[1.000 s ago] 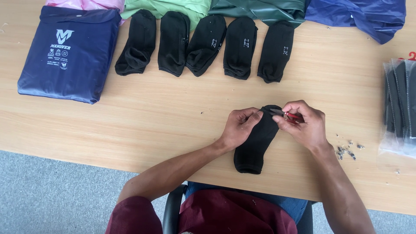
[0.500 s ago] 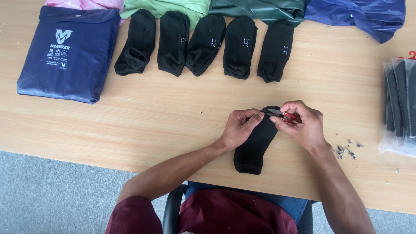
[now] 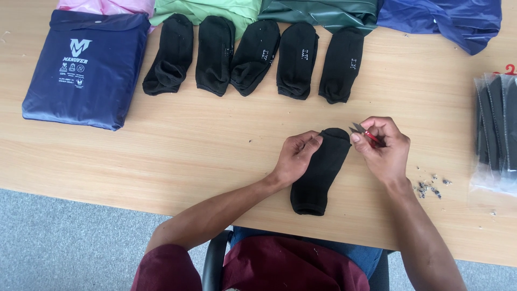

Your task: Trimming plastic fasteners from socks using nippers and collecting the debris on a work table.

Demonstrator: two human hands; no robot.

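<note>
Soft black sock (image 3: 318, 172), metal snips (image 3: 362, 131)

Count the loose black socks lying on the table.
6: five in a row at the far edge, one under the hands. The clear packs at right may hold more.

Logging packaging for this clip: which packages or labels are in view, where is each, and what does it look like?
Navy pouch: far left of table, flat rectangle, white printed logo and small icons.
Clear plastic packs: right edge, see-through bags of dark items, cut off by the frame.
Folded bags along the far edge: pink, light green, dark green, blue, glossy, no print visible.
Small white marks on the row of black socks: too small to tell.
</note>
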